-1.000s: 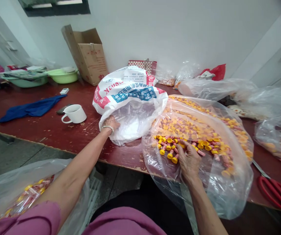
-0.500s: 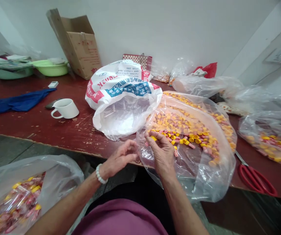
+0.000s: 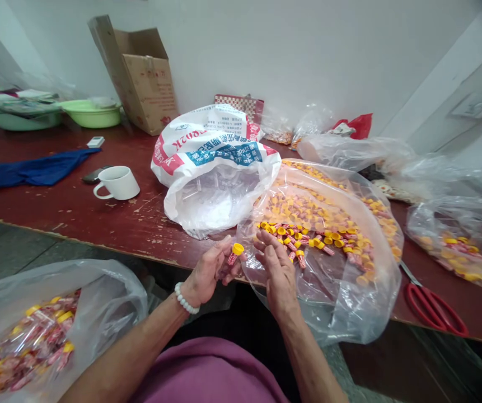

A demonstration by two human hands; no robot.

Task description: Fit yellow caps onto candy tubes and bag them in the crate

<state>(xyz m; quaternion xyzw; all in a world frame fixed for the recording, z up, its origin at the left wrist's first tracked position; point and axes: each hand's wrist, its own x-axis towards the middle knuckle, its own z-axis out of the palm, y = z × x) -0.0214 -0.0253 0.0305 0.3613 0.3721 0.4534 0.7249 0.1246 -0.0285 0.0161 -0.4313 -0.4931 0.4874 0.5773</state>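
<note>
A small red-and-white piece with a yellow cap [image 3: 236, 252] is upright in my left hand [image 3: 212, 270], its fingers closed round the lower part. Just to the right, my right hand [image 3: 278, 271] has its fingers apart and holds nothing; it is over the near left edge of a clear plastic bag [image 3: 320, 302]. Many similar yellow-capped pieces [image 3: 308, 212] lie in that bag. Beside it, to the left, a white printed sack [image 3: 219, 151] lies with its mouth open towards me.
Red-handled scissors [image 3: 434, 308] lie at the right edge of the table [image 3: 140, 229]. A white mug [image 3: 118, 183], blue cloth [image 3: 34, 169] and cardboard box [image 3: 150, 89] are left. Another bag of capped pieces [image 3: 34, 336] is at the lower left.
A yellow-capped piece is now in my left hand, which has closed and moved slightly right. My right hand has opened from its pinch. The view has shifted a little.
</note>
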